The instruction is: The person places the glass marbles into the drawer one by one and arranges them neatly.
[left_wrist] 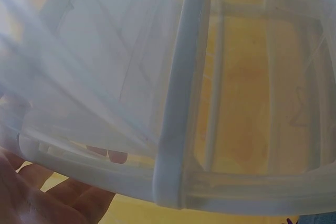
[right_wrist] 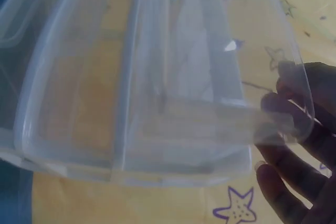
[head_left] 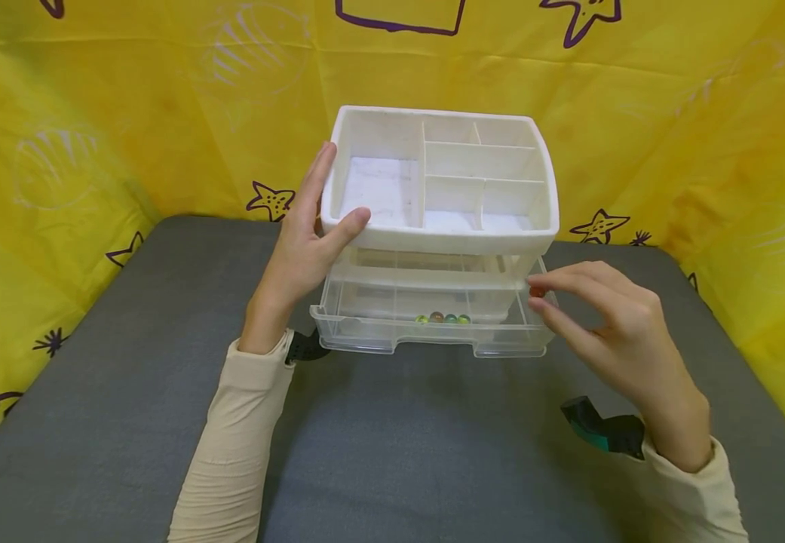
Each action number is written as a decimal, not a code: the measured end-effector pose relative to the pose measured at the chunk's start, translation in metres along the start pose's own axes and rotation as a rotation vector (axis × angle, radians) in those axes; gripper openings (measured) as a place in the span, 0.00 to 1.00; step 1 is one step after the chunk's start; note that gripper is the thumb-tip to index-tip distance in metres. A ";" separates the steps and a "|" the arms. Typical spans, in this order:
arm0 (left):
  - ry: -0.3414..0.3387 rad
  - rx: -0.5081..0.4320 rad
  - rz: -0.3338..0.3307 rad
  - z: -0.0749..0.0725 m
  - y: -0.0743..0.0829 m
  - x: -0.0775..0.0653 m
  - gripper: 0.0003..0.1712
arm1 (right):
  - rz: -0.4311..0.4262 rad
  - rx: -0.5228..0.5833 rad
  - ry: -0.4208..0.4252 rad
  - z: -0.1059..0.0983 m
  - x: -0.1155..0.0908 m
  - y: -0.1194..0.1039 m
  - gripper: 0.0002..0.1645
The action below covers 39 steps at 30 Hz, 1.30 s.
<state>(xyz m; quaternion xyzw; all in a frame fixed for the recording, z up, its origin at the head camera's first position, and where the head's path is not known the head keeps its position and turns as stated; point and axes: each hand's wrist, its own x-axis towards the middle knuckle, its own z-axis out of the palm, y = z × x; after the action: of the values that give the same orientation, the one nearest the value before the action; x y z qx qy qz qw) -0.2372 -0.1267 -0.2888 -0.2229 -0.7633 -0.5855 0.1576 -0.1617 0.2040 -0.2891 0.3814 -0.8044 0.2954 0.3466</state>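
Note:
A white plastic drawer organizer (head_left: pixel 440 240) with a divided top tray stands on the table. Its clear drawer (head_left: pixel 358 332) is pulled out at the front, and several glass marbles (head_left: pixel 436 317) lie in it. My left hand (head_left: pixel 304 241) holds the organizer's left side, thumb over the top rim and fingers along the outer wall; in the left wrist view its fingers (left_wrist: pixel 73 198) show beside the wall. Between thumb and index finger, my right hand (head_left: pixel 609 320) pinches a reddish-orange marble (head_left: pixel 538 291) over the drawer's right end.
Under the organizer is a dark grey table (head_left: pixel 433 452). Behind it and along both sides hangs a yellow cloth (head_left: pixel 182 113) printed with starfish and shells. Dark straps with wrist cameras (head_left: pixel 596 430) sit at the cuffs.

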 end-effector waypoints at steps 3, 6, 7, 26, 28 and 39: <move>0.002 0.001 0.000 0.000 0.000 0.000 0.46 | -0.019 0.015 0.002 0.005 0.001 -0.002 0.28; 0.006 0.004 0.001 0.000 0.000 0.000 0.46 | -0.024 0.035 0.011 0.008 0.002 -0.003 0.27; 0.007 0.006 0.002 0.000 0.000 0.000 0.46 | -0.024 0.044 0.015 0.009 0.002 -0.004 0.27; 0.017 0.035 0.004 0.001 0.000 -0.001 0.46 | -0.064 0.064 -0.087 0.021 0.012 -0.003 0.24; 0.017 0.036 0.004 0.000 0.000 -0.001 0.47 | -0.073 0.079 -0.116 0.022 0.015 -0.002 0.23; 0.012 0.038 0.003 0.001 -0.001 0.000 0.47 | 0.026 0.158 -0.356 0.019 0.032 0.002 0.17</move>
<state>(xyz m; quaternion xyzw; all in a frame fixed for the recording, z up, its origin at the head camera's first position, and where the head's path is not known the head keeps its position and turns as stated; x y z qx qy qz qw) -0.2374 -0.1262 -0.2895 -0.2177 -0.7730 -0.5720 0.1671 -0.1845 0.1780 -0.2758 0.4430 -0.8323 0.2899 0.1640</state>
